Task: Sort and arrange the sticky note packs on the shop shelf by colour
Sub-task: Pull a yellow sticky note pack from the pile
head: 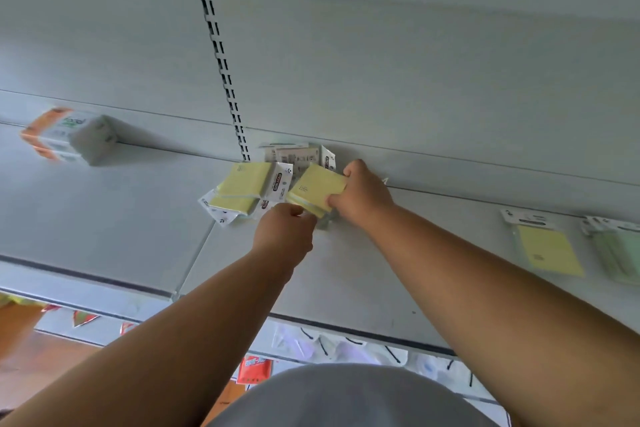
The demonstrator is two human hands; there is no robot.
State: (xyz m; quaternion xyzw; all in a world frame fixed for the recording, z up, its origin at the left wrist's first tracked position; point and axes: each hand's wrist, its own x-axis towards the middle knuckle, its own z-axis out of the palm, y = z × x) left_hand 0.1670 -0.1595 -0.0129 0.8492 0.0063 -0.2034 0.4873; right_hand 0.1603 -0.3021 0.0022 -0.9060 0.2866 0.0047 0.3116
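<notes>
A yellow sticky note pack is held just above the grey shelf, near the back wall. My right hand grips its far and right edges. My left hand pinches its near corner. To the left lie two more yellow packs, stacked and overlapping, with white header cards. Behind them, more packs lean against the back panel showing their white backs. Far right on the shelf lie a yellow pack and a pale green pack.
An orange and white tissue box stands at the far left of the shelf. A slotted upright runs up the back panel. Hanging goods and a red packet show below the shelf's front edge.
</notes>
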